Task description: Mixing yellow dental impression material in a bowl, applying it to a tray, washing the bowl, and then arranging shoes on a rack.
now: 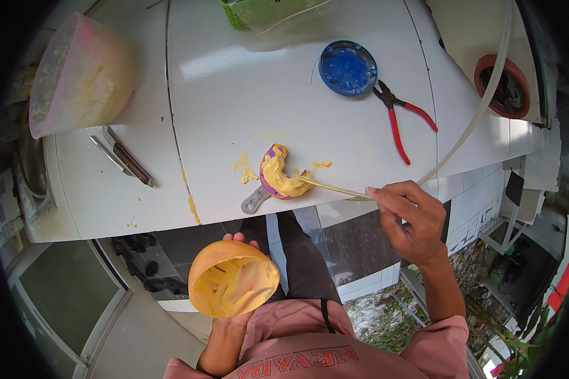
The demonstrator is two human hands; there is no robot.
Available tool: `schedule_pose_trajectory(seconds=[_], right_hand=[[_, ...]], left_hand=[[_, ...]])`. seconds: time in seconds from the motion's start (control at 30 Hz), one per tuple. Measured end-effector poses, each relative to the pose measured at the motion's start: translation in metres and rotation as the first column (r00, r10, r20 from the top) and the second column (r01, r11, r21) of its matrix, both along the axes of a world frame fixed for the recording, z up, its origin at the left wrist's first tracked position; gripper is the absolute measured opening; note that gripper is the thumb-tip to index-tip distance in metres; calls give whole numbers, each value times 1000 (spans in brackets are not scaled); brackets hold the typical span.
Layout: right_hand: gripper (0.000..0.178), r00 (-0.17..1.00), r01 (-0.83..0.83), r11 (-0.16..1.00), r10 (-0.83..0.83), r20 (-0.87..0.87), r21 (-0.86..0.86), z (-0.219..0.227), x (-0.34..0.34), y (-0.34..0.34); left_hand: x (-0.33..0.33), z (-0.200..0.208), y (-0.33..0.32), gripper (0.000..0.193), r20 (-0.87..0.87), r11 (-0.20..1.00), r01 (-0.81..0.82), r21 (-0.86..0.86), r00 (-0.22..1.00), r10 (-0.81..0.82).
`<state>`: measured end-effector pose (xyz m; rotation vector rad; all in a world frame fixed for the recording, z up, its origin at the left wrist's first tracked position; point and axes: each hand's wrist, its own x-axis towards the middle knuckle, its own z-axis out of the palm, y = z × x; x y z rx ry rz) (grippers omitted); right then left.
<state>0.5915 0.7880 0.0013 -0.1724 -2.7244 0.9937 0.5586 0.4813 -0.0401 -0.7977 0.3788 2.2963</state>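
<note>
In the head view, a yellow-orange bowl [214, 257], smeared inside, is held tilted by the left hand [241, 318], its grip curled around the outside, short of the worktop's near edge. A thin stick [338, 189] is pinched in the narrow grip of the right hand [414, 218]; its far end is set at the yellow paste [275, 175] heaped on a curved purple piece [265, 184] on the white worktop [227, 114]. Farther back, red-handled pliers [395, 117] are laid beside a blue round dish [348, 68].
</note>
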Motion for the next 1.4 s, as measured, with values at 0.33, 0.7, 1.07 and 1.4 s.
schedule_pose_trajectory(seconds=[0.33,0.7,1.07,1.4], right_hand=[[47,982,-172,985,169,88,31,13,-23,13],[44,982,-183,977,178,60,113,22,-20,4],[44,982,-184,968,175,67,168,24,-14,6],[45,983,-168,973,155,96,156,25,-12,8]], left_hand=[[5,-2,-2,50,2,1000,-1,15,1000,1],[5,-3,-5,48,23,999,-2,34,1000,1],[5,-5,-8,48,21,999,-4,35,1000,3],[5,-7,-11,49,28,1000,-2,20,1000,1]])
